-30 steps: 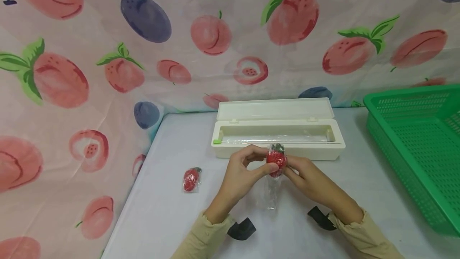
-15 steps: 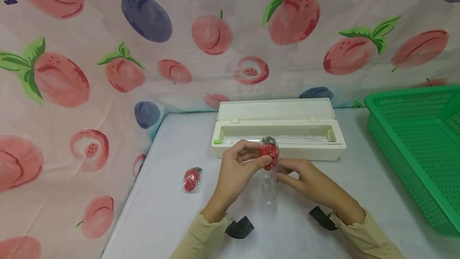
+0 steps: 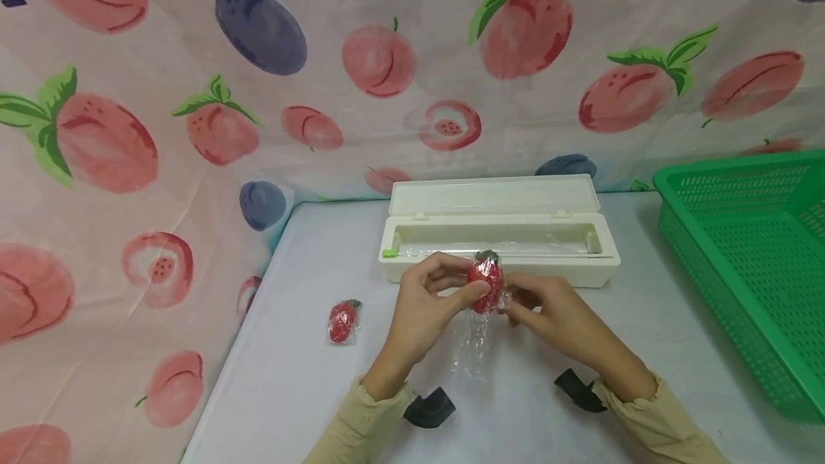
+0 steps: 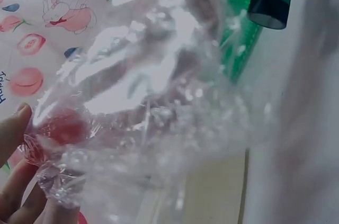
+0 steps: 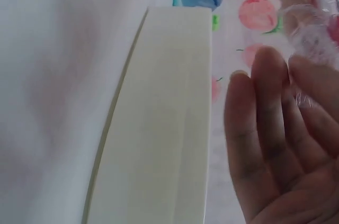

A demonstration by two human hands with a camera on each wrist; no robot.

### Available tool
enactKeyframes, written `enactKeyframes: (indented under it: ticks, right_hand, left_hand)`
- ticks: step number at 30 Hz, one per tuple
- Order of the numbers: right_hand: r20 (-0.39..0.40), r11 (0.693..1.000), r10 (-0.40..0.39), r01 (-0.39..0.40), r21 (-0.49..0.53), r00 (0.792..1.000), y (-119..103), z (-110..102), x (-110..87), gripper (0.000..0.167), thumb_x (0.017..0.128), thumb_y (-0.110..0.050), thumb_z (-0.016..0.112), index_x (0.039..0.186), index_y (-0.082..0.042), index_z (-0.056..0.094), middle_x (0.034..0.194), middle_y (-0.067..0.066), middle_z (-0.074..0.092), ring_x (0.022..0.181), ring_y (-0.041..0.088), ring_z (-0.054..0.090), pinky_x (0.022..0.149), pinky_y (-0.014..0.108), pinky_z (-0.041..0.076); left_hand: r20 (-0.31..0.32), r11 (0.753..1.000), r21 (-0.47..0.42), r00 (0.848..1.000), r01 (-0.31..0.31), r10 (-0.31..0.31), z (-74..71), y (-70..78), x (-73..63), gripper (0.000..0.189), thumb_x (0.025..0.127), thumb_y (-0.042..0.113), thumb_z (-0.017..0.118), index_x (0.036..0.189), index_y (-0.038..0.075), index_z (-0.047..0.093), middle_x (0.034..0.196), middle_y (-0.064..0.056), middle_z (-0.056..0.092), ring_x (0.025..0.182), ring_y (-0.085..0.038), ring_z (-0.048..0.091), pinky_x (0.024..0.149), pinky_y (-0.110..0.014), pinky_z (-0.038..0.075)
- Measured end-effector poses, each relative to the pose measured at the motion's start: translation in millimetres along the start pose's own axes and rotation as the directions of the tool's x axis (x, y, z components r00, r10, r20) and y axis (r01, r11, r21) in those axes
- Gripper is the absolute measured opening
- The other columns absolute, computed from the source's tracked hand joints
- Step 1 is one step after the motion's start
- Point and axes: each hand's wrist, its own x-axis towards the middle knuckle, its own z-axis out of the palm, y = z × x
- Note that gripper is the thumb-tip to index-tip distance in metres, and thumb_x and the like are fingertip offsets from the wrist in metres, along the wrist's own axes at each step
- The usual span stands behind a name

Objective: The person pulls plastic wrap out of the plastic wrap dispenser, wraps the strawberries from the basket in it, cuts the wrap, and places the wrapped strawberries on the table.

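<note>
My left hand (image 3: 419, 306) grips a red strawberry (image 3: 486, 281) with a dark green top, thumb across its front. Clear plastic film (image 3: 473, 349) wraps the berry, and a loose tail of it hangs below. From the other side my right hand (image 3: 554, 317) pinches the film close to the berry with thumb and index finger. Crinkled film (image 4: 143, 107) fills much of the left wrist view and partly veils the berry. In the right wrist view several fingers of the right hand (image 5: 280, 144) extend beside the film. Another film-wrapped strawberry (image 3: 342, 321) lies on the table to the left.
Behind the hands stands a white cling film box (image 3: 580, 274), its lid raised, a film roll (image 3: 477, 245) inside and a green slider (image 3: 389, 253) at its left. A green plastic basket (image 3: 683, 249) occupies the right side. Fruit-printed cloth (image 3: 361, 149) hangs at the back and left.
Both hands shifted left with the strawberry, rose slightly, then came down a little. The right fingers moved along the berry's side, and the film tail now hangs wider. The other strawberry stayed put.
</note>
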Motion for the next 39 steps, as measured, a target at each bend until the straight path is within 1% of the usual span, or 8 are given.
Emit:
enactKeyframes:
  ticks: [5, 13, 16, 22, 25, 32, 35, 39]
  right_hand:
    - [-0.077, 0.996, -0.020, 0.027, 0.089, 0.997, -2.7, 0.4, 1.9, 0.026, 0.092, 0.003, 0.066, 0.118, -0.001, 0.066, 0.110, 0.011, 0.072, 0.085, 0.009, 0.070, 0.076, 0.025, 0.059]
    - [-0.141, 0.984, 0.016, 0.009, 0.180, 0.990, -5.7, -0.4, 4.2, 0.026, 0.091, 0.004, 0.066, 0.118, 0.003, 0.064, 0.108, 0.014, 0.072, 0.093, 0.008, 0.069, 0.082, 0.022, 0.058]
    - [-0.156, 0.977, 0.018, 0.015, 0.212, 0.988, -5.1, 0.6, 4.3, 0.026, 0.091, 0.004, 0.067, 0.116, 0.004, 0.062, 0.105, 0.015, 0.072, 0.093, 0.008, 0.069, 0.082, 0.022, 0.057]
    - [-0.225, 0.979, 0.057, -0.010, 0.202, 0.973, -4.4, -0.2, 2.8, 0.020, 0.088, 0.006, 0.069, 0.107, 0.002, 0.063, 0.096, 0.013, 0.073, 0.086, 0.009, 0.070, 0.077, 0.023, 0.059]
    - [-0.242, 0.981, 0.066, -0.019, 0.194, 0.968, -6.0, 0.0, 2.2, 0.016, 0.088, 0.005, 0.070, 0.102, 0.003, 0.066, 0.096, 0.014, 0.072, 0.083, 0.008, 0.070, 0.075, 0.022, 0.059]
    - [-0.225, 0.992, 0.060, -0.033, 0.121, 0.973, -5.3, -2.8, 0.5, 0.016, 0.089, 0.001, 0.071, 0.105, -0.001, 0.070, 0.096, 0.010, 0.073, 0.078, 0.009, 0.070, 0.071, 0.024, 0.059]
    - [-0.183, 0.991, 0.057, -0.034, 0.128, 0.981, -3.6, -5.0, 0.4, 0.014, 0.094, -0.006, 0.067, 0.108, -0.003, 0.070, 0.096, 0.011, 0.073, 0.077, 0.015, 0.070, 0.069, 0.028, 0.060]
    - [-0.068, 0.989, 0.073, -0.063, 0.137, 0.995, -1.7, -3.5, 0.8, 0.022, 0.097, -0.017, 0.065, 0.116, -0.006, 0.069, 0.104, 0.010, 0.073, 0.085, 0.018, 0.070, 0.075, 0.032, 0.060]
  left_hand:
    - [0.000, 1.000, 0.002, 1.000, -0.008, 0.008, 1.6, -1.2, -0.4, 0.031, 0.085, 0.005, 0.078, 0.114, 0.000, 0.066, 0.110, -0.015, 0.070, 0.095, -0.017, 0.069, 0.077, -0.030, 0.060]
    - [-0.043, 1.000, 0.015, 0.999, -0.001, 0.001, 4.8, -6.6, -1.1, 0.028, 0.083, 0.008, 0.080, 0.109, 0.004, 0.069, 0.107, -0.010, 0.072, 0.098, -0.018, 0.068, 0.087, -0.032, 0.057]
    - [-0.048, 1.000, 0.021, 0.999, 0.001, 0.000, 6.4, -9.1, -1.5, 0.028, 0.083, 0.008, 0.080, 0.110, 0.005, 0.069, 0.109, -0.008, 0.070, 0.099, -0.018, 0.066, 0.089, -0.033, 0.056]
    - [-0.036, 0.999, -0.031, 0.999, 0.031, -0.032, 8.0, -9.1, -1.4, 0.031, 0.084, 0.005, 0.078, 0.113, 0.002, 0.066, 0.117, -0.011, 0.065, 0.110, -0.021, 0.064, 0.089, -0.033, 0.058]
    - [-0.024, 0.998, -0.036, 0.998, 0.050, -0.051, 8.0, -8.9, -1.4, 0.032, 0.084, 0.005, 0.078, 0.113, 0.001, 0.065, 0.116, -0.013, 0.067, 0.109, -0.021, 0.066, 0.090, -0.032, 0.057]
    - [0.011, 0.997, -0.026, 0.997, 0.079, -0.079, 6.7, -5.1, -1.1, 0.034, 0.084, 0.007, 0.079, 0.113, 0.000, 0.063, 0.110, -0.014, 0.071, 0.099, -0.019, 0.071, 0.087, -0.032, 0.058]
    - [-0.029, 0.998, -0.006, 0.997, 0.068, -0.068, 4.1, -3.3, -0.3, 0.035, 0.083, 0.009, 0.081, 0.112, 0.002, 0.064, 0.110, -0.013, 0.071, 0.100, -0.019, 0.070, 0.086, -0.032, 0.059]
    - [-0.115, 0.998, -0.016, 0.991, 0.060, -0.062, -0.1, -0.8, 0.7, 0.039, 0.081, 0.009, 0.082, 0.113, 0.003, 0.061, 0.109, -0.013, 0.071, 0.102, -0.021, 0.068, 0.087, -0.032, 0.058]
